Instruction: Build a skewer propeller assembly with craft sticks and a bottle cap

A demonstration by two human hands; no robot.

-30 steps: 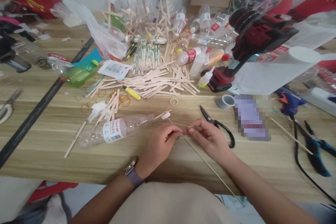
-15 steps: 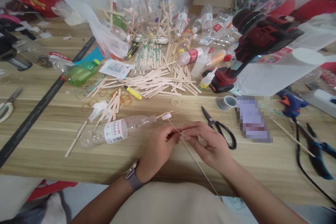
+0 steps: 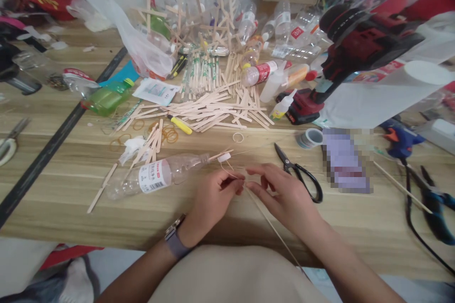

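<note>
My left hand is closed in a pinch on a thin tan cord. The cord trails from the fingertips down across the table's front edge. A loop of it rises to a small white bottle cap. Close by on the right, my right hand has thumb and forefinger parted, with nothing plainly between them. On its side to the left lies a clear plastic bottle with a white label. Thin wooden sticks poke out of its neck beside the cap.
Black-handled scissors lie right of my hands, near a spool and a blurred-out phone-like shape. Loose wooden sticks are heaped ahead. A red-black power tool stands at back right; pliers lie far right.
My right thumb and forefinger have parted and come off the cord. My left hand keeps its pinch, and the cord now makes a wider loop below the cap.
</note>
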